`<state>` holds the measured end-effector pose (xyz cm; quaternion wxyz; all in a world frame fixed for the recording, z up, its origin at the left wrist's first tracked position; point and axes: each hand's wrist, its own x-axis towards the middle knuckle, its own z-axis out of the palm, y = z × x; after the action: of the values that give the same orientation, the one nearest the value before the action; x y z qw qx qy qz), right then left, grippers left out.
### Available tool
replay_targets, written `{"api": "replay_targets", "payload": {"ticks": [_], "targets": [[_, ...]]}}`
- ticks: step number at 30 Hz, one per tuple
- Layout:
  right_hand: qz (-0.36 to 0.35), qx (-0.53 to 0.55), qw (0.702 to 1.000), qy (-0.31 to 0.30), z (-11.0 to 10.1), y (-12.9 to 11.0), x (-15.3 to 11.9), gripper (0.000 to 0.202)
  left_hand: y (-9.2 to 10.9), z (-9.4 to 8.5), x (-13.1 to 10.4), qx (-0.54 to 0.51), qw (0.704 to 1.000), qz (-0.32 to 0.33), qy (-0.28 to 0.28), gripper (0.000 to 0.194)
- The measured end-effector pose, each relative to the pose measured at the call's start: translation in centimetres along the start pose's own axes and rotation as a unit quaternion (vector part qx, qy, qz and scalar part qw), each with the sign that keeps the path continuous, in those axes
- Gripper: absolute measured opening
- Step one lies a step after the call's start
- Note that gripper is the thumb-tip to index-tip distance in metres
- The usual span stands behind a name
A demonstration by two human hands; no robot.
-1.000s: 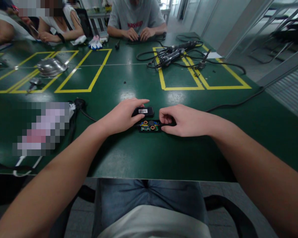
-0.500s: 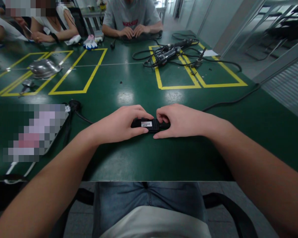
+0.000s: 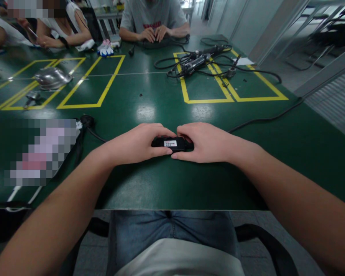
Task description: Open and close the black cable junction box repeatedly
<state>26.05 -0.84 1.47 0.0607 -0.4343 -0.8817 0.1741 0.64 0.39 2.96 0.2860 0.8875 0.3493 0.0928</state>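
Just beyond the table's near edge, both hands meet at a small black cable box (image 3: 180, 144) with a white printed label on top. My left hand (image 3: 138, 145) grips its left end, thumb in front and fingers behind. From the other side, my right hand (image 3: 208, 142) curls around the right end, with its thumb along the front and its fingertips at the back. Both ends of the box are partly hidden by the hands. A black cord (image 3: 96, 135) runs towards my left hand, and another black cord (image 3: 264, 119) leads off behind my right wrist.
On the left lies a blurred-out flat item (image 3: 43, 153) near a black plug (image 3: 87, 120). Yellow tape rectangles (image 3: 209, 101) mark the green table (image 3: 126, 188). Farther off are a metal bowl-like part (image 3: 52, 78), tangled black cabled tools (image 3: 197, 63), gloves (image 3: 105, 49) and people seated opposite.
My right hand has slid slightly left along the black cable box, closer to my left hand. The left hand stays almost in place.
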Motion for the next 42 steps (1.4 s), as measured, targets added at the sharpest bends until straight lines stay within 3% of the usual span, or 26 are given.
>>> {"api": "replay_targets", "payload": {"ticks": [20, 29, 34, 42], "targets": [[-0.027, 0.002, 0.999, 0.019, 0.42, -0.43, -0.24, 0.033, 0.21, 0.02, 0.01, -0.015, 1.000, -0.009, -0.006, 0.041], [-0.032, 0.048, 0.998, -0.003, -0.33, -0.51, -0.38, 0.009, 0.16, 0.07, 0.08, -0.013, 1.000, -0.003, -0.004, 0.041], [-0.017, 0.051, 0.999, 0.009, 0.01, -0.30, 0.09, 0.025, 0.17, 0.10, 0.04, 0.005, 1.000, -0.007, -0.003, 0.042], [-0.022, 0.067, 0.997, 0.018, 0.25, 0.21, 0.33, 0.028, 0.32, -0.01, 0.08, 0.022, 1.000, 0.004, -0.003, 0.039]]}}
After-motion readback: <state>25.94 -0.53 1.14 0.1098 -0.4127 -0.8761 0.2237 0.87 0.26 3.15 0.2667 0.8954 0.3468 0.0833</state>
